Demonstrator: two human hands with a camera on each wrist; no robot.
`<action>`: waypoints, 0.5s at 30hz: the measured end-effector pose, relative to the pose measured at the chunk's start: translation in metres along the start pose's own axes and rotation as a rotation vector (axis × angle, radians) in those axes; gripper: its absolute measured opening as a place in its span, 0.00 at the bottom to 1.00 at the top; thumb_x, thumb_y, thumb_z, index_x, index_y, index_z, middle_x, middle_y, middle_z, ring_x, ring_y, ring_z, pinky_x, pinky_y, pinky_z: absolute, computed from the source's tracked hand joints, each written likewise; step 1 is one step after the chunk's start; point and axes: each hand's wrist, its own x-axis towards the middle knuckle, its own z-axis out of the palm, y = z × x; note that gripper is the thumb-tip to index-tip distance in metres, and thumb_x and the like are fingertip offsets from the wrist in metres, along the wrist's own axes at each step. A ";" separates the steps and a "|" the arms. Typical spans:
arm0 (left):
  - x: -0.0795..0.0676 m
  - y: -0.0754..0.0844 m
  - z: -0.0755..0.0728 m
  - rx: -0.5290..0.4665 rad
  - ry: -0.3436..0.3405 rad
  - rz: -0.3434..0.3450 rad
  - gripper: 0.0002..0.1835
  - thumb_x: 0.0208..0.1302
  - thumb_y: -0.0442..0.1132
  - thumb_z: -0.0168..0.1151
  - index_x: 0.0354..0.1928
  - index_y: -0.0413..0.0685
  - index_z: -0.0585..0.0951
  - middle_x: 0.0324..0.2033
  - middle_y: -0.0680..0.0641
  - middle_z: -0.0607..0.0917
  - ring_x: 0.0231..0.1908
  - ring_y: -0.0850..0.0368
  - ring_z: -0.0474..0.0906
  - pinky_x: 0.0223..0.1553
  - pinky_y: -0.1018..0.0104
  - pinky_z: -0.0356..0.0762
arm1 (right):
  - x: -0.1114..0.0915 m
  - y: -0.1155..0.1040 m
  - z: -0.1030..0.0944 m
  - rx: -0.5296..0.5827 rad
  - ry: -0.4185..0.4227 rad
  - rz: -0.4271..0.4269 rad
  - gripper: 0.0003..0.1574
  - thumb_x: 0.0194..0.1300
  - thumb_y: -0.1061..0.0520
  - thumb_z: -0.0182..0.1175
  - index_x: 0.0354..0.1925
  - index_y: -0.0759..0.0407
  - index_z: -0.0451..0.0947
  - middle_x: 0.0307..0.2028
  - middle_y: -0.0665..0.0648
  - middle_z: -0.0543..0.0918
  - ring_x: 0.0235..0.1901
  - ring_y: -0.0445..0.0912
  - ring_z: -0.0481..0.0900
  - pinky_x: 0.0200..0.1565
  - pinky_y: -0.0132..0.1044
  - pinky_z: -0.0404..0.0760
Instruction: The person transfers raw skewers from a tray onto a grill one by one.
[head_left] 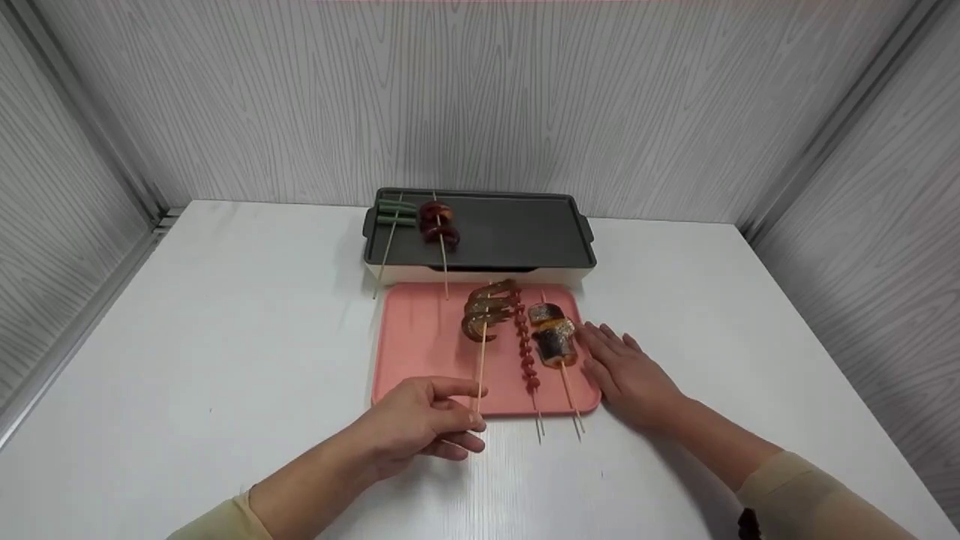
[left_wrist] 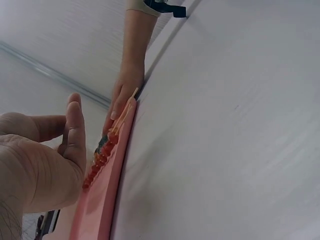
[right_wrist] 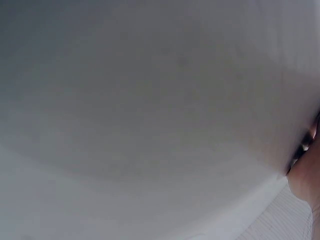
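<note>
Between thumb and fingers, my left hand [head_left: 420, 420] pinches the stick of a shrimp skewer [head_left: 487, 309], its shrimp over the middle of the pink tray [head_left: 420, 337]. Just right of the shrimp lies a skewer of small red pieces [head_left: 526, 345] on the tray. Beside that is a fish skewer [head_left: 556, 341] with thick dark-skinned chunks, its stick end past the tray's front edge. My right hand [head_left: 634, 375] lies flat with straight fingers at the tray's right edge, fingertips close to the fish. In the left wrist view, the shrimp is hidden behind the left hand [left_wrist: 45, 155].
Behind the tray stands a dark grill plate [head_left: 517, 229] on a pale base. On its left side lie a green vegetable skewer [head_left: 396, 212] and a skewer of dark red rounds [head_left: 438, 223], sticks overhanging the front. Wood-grain panels [head_left: 480, 97] enclose the white table [head_left: 262, 315].
</note>
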 end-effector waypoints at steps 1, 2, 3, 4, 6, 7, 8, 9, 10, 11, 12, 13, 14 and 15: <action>0.000 0.002 0.000 0.003 0.001 0.003 0.27 0.75 0.28 0.63 0.73 0.32 0.72 0.41 0.39 0.89 0.34 0.56 0.91 0.36 0.67 0.89 | 0.000 0.000 0.000 0.001 -0.005 0.006 0.39 0.87 0.42 0.45 0.85 0.53 0.52 0.82 0.57 0.58 0.81 0.57 0.53 0.79 0.60 0.50; 0.000 0.003 0.001 0.006 0.001 0.008 0.27 0.75 0.28 0.62 0.73 0.32 0.72 0.41 0.39 0.89 0.34 0.56 0.91 0.36 0.67 0.89 | 0.000 0.000 0.001 0.002 -0.007 0.008 0.39 0.87 0.42 0.45 0.85 0.53 0.51 0.83 0.56 0.57 0.82 0.57 0.53 0.79 0.60 0.50; 0.000 0.005 0.001 0.008 0.001 0.012 0.27 0.75 0.28 0.62 0.73 0.32 0.72 0.41 0.39 0.89 0.34 0.56 0.91 0.36 0.67 0.89 | 0.000 0.000 0.001 0.005 -0.009 0.011 0.39 0.87 0.41 0.44 0.85 0.52 0.51 0.83 0.56 0.57 0.82 0.57 0.53 0.79 0.60 0.50; 0.000 0.007 0.001 0.008 0.001 0.016 0.27 0.75 0.27 0.62 0.73 0.32 0.72 0.41 0.38 0.89 0.34 0.56 0.91 0.36 0.67 0.89 | 0.000 0.001 0.001 0.006 -0.011 0.013 0.39 0.87 0.41 0.44 0.85 0.52 0.51 0.83 0.55 0.57 0.82 0.57 0.52 0.80 0.60 0.50; 0.001 0.012 0.002 0.012 0.004 0.023 0.26 0.75 0.27 0.61 0.73 0.32 0.73 0.41 0.37 0.89 0.33 0.56 0.90 0.36 0.66 0.89 | 0.000 0.001 0.001 0.008 -0.011 0.016 0.40 0.87 0.40 0.44 0.86 0.52 0.51 0.83 0.55 0.57 0.82 0.57 0.52 0.80 0.59 0.50; 0.002 0.014 0.003 0.015 0.006 0.025 0.26 0.75 0.27 0.61 0.73 0.33 0.73 0.41 0.37 0.89 0.33 0.56 0.90 0.36 0.66 0.89 | 0.000 0.001 0.001 0.008 -0.009 0.016 0.40 0.87 0.40 0.44 0.86 0.51 0.51 0.83 0.55 0.57 0.82 0.57 0.52 0.80 0.59 0.50; 0.004 0.017 0.003 0.017 0.010 0.028 0.26 0.75 0.27 0.61 0.73 0.33 0.74 0.41 0.37 0.89 0.32 0.56 0.90 0.36 0.66 0.89 | 0.000 0.001 0.001 0.008 -0.006 0.014 0.39 0.87 0.41 0.44 0.85 0.52 0.51 0.83 0.55 0.57 0.82 0.57 0.53 0.80 0.59 0.50; 0.006 0.020 0.004 0.019 0.015 0.030 0.25 0.75 0.27 0.62 0.72 0.34 0.75 0.41 0.37 0.89 0.32 0.56 0.90 0.36 0.66 0.89 | 0.000 0.001 0.001 0.006 -0.003 0.013 0.39 0.87 0.41 0.44 0.85 0.52 0.51 0.83 0.55 0.57 0.82 0.57 0.53 0.80 0.59 0.50; 0.008 0.023 0.005 0.022 0.023 0.031 0.25 0.75 0.27 0.62 0.72 0.35 0.76 0.41 0.37 0.90 0.32 0.57 0.90 0.36 0.66 0.89 | 0.000 0.001 0.000 0.005 -0.003 0.013 0.39 0.87 0.41 0.44 0.85 0.52 0.51 0.83 0.55 0.57 0.82 0.57 0.53 0.80 0.59 0.50; 0.010 0.025 0.005 0.023 0.031 0.030 0.25 0.75 0.27 0.62 0.71 0.36 0.77 0.41 0.37 0.90 0.32 0.57 0.90 0.36 0.66 0.89 | 0.000 0.001 0.000 0.004 -0.002 0.013 0.39 0.87 0.41 0.45 0.85 0.52 0.51 0.83 0.55 0.57 0.82 0.57 0.53 0.80 0.59 0.50; 0.012 0.028 0.005 0.024 0.039 0.032 0.24 0.74 0.27 0.62 0.71 0.36 0.77 0.41 0.38 0.90 0.32 0.57 0.90 0.36 0.66 0.89 | 0.000 0.001 0.000 0.001 -0.003 0.015 0.39 0.87 0.41 0.45 0.85 0.52 0.51 0.83 0.55 0.57 0.82 0.57 0.53 0.80 0.59 0.50; 0.015 0.031 0.006 0.026 0.048 0.036 0.24 0.74 0.27 0.62 0.71 0.37 0.78 0.40 0.38 0.90 0.32 0.57 0.90 0.36 0.66 0.89 | 0.000 0.000 0.001 0.000 -0.006 0.019 0.40 0.87 0.41 0.45 0.85 0.52 0.51 0.83 0.55 0.57 0.82 0.57 0.52 0.80 0.59 0.50; 0.018 0.033 0.006 0.028 0.058 0.037 0.24 0.74 0.26 0.62 0.70 0.37 0.78 0.40 0.39 0.90 0.32 0.57 0.90 0.36 0.66 0.89 | 0.000 0.000 0.000 0.000 -0.009 0.022 0.40 0.87 0.41 0.44 0.85 0.52 0.51 0.83 0.55 0.57 0.82 0.56 0.52 0.80 0.59 0.50; 0.021 0.036 0.006 0.031 0.067 0.041 0.24 0.75 0.27 0.62 0.70 0.38 0.78 0.40 0.39 0.90 0.32 0.56 0.90 0.36 0.65 0.89 | 0.000 0.000 0.000 0.002 -0.013 0.025 0.40 0.87 0.41 0.44 0.86 0.52 0.51 0.83 0.55 0.57 0.82 0.56 0.52 0.80 0.59 0.50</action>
